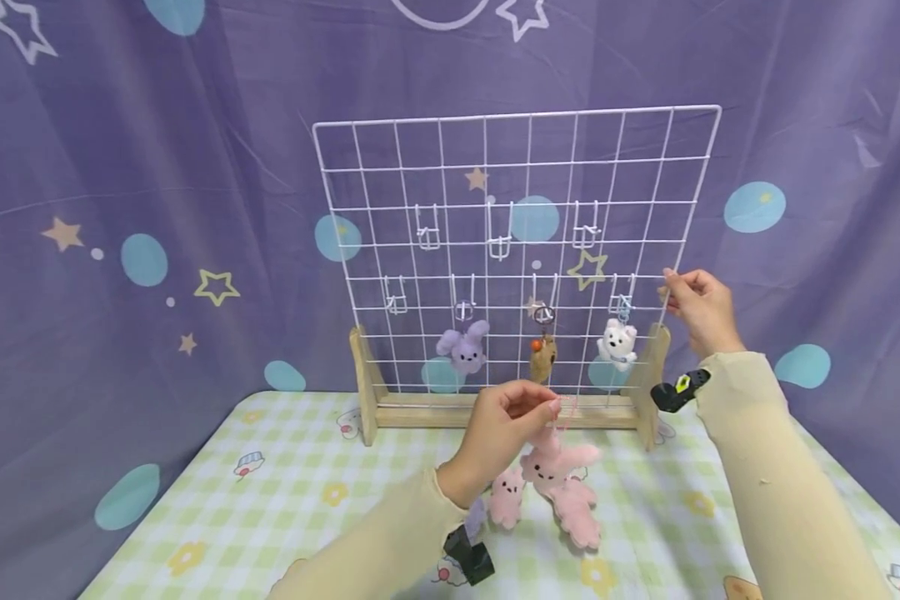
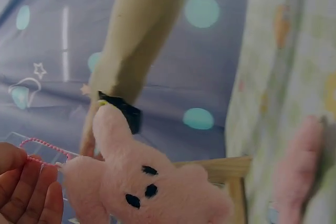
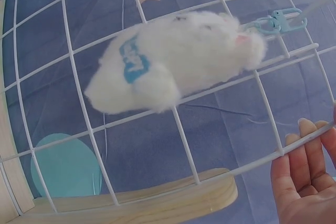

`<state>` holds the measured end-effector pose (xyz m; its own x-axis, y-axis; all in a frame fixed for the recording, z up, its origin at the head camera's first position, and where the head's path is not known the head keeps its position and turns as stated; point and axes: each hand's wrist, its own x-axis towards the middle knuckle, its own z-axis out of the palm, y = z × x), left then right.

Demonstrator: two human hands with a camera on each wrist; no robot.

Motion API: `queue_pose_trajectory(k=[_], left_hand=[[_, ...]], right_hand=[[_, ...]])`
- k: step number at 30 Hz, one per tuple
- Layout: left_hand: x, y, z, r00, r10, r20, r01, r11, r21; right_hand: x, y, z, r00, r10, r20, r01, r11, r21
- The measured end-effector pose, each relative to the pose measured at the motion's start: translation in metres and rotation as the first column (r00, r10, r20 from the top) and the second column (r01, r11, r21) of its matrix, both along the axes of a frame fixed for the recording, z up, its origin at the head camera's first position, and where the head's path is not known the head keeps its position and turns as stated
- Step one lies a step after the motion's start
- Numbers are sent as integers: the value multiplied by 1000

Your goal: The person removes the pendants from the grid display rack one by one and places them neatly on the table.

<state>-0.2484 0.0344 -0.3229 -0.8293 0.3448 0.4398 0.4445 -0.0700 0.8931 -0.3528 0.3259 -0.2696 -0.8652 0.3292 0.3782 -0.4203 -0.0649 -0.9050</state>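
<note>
My left hand (image 1: pixel 504 429) pinches the pink bead chain (image 2: pixel 48 144) of a pink plush bunny keychain (image 1: pixel 546 467), which hangs below the fingertips in front of the rack. In the left wrist view the bunny's dark eyes and nose show. My right hand (image 1: pixel 701 310) grips the right edge wire of a white wire grid rack (image 1: pixel 517 117), its fingers curled at the wire. Close by that hand, a white plush bear (image 3: pixel 163 66) hangs from a hook by a light blue clasp. A lavender plush bunny (image 1: pixel 467 352) and a brown plush (image 1: pixel 543 360) hang further left.
Wooden feet (image 1: pixel 367 387) hold the rack on a green checked tablecloth (image 1: pixel 285 492). Several bare white hooks (image 1: pixel 499 247) sit on the grid. A pink plush (image 1: pixel 506 500) and a partly hidden lavender plush (image 1: pixel 476 518) lie near my left wrist. Behind hangs a purple curtain (image 1: pixel 157 125).
</note>
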Motion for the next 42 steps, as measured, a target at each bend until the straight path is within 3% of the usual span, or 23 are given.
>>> queue_pose_trajectory(k=[11, 18, 24, 32, 38, 42], left_hand=[[16, -9, -39, 995, 25, 96, -20, 999, -46], [22, -14, -55, 989, 12, 148, -3, 998, -58], [18, -13, -64, 987, 0, 158, 5, 999, -32], [3, -7, -74, 985, 31, 171, -29, 999, -18], [-7, -2, -77, 972, 44, 232, -49, 999, 18], [-12, 3, -78, 970, 53, 236, -55, 998, 3]], right_hand=[[0, -1, 2, 1000, 1, -1, -1, 1000, -12], [0, -1, 2, 1000, 2, 5, -2, 1000, -20], [2, 0, 3, 1000, 7, 12, -7, 1000, -14], [3, -1, 2, 1000, 6, 20, -6, 1000, 2], [2, -2, 1, 1000, 7, 5, -7, 1000, -8], [2, -2, 1, 1000, 16, -5, -16, 1000, -17]])
